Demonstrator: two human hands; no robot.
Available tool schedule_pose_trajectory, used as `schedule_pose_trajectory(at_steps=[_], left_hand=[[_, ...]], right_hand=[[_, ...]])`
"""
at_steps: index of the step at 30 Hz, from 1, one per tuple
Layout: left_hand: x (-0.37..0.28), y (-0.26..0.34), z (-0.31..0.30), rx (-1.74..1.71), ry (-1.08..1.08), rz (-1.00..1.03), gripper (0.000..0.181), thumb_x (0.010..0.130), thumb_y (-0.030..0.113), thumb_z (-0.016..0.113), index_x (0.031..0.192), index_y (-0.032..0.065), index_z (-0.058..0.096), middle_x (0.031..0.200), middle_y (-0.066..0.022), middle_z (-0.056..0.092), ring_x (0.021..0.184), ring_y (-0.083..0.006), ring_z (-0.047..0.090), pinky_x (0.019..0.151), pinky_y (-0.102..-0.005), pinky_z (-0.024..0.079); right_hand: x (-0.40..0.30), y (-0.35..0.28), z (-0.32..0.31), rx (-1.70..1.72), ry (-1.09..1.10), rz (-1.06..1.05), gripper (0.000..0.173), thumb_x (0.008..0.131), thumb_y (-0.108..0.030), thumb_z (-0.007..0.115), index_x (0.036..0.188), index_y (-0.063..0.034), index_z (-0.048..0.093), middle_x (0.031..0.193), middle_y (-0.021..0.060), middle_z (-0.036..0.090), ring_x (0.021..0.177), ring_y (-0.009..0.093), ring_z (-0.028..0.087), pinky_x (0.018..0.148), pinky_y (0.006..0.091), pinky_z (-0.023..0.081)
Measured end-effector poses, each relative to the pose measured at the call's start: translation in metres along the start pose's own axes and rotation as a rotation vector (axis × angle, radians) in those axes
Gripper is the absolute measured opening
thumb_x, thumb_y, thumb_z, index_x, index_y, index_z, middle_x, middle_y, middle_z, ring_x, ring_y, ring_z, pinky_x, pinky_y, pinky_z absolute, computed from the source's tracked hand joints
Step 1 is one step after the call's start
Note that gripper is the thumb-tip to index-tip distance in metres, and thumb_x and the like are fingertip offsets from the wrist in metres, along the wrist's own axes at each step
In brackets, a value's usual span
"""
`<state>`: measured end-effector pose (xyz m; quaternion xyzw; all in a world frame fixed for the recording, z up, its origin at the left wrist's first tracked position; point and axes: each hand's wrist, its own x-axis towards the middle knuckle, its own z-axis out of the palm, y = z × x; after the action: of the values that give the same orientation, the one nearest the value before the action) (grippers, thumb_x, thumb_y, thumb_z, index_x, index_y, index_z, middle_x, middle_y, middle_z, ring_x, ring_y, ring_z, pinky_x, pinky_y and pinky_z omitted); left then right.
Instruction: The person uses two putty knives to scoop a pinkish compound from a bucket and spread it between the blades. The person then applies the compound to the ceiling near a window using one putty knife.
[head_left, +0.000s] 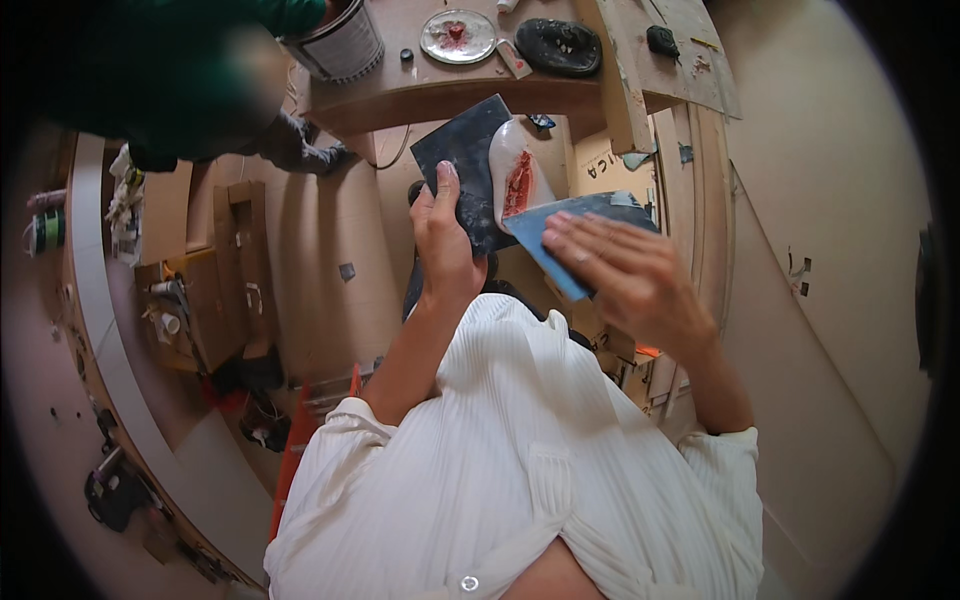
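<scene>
My left hand (446, 247) grips a dark flat filler spreader (466, 169), thumb on its face. Along that spreader's right edge hangs a thick mound of white filler paste (504, 139), with a streak of red paste (519, 186) smeared down its middle. A second wide spreader, blue-grey (546, 238), is in my right hand (637, 274), fingers laid flat across it. Its left corner meets the lower right side of the mound. Both spreaders are held up in front of my body, below the workbench edge.
On the wooden workbench (450, 94) are a round lid (442, 49) with red paste, a black pouch (559, 46), a small tube box (514, 60) and a large tin (341, 45). A person in a green top (150, 67) reaches the tin. Cardboard boxes (196, 307) stand left; an orange ladder (294, 442) is nearby.
</scene>
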<state>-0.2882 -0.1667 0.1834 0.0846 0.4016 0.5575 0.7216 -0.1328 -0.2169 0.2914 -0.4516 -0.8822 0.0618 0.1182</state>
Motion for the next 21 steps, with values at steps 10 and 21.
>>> schedule_pose_trajectory(at_steps=[10, 21], left_hand=[[-0.033, 0.017, -0.023, 0.014, -0.023, -0.027, 0.027, 0.098, 0.027, 0.048, 0.104, 0.0027, 0.056, 0.095, -0.0045, 0.064, 0.077, -0.0112, 0.063, 0.068, -0.0271, 0.054], [-0.002, 0.048, -0.058, 0.133, -0.038, -0.001, 0.027, 0.098, 0.027, 0.049, 0.096, 0.0024, 0.06, 0.094, -0.0022, 0.062, 0.081, -0.0078, 0.058, 0.069, -0.0248, 0.051]], right_hand=[[-0.005, -0.031, 0.002, -0.056, -0.102, -0.039, 0.049, 0.067, 0.006, 0.064, 0.115, -0.0014, 0.062, 0.118, 0.012, 0.063, 0.112, 0.023, 0.059, 0.1, 0.0372, 0.046], [0.057, -0.05, 0.001, 0.182, -0.125, 0.024, 0.053, 0.06, 0.01, 0.064, 0.112, -0.0011, 0.063, 0.109, 0.0142, 0.066, 0.1, 0.025, 0.065, 0.084, 0.0346, 0.054]])
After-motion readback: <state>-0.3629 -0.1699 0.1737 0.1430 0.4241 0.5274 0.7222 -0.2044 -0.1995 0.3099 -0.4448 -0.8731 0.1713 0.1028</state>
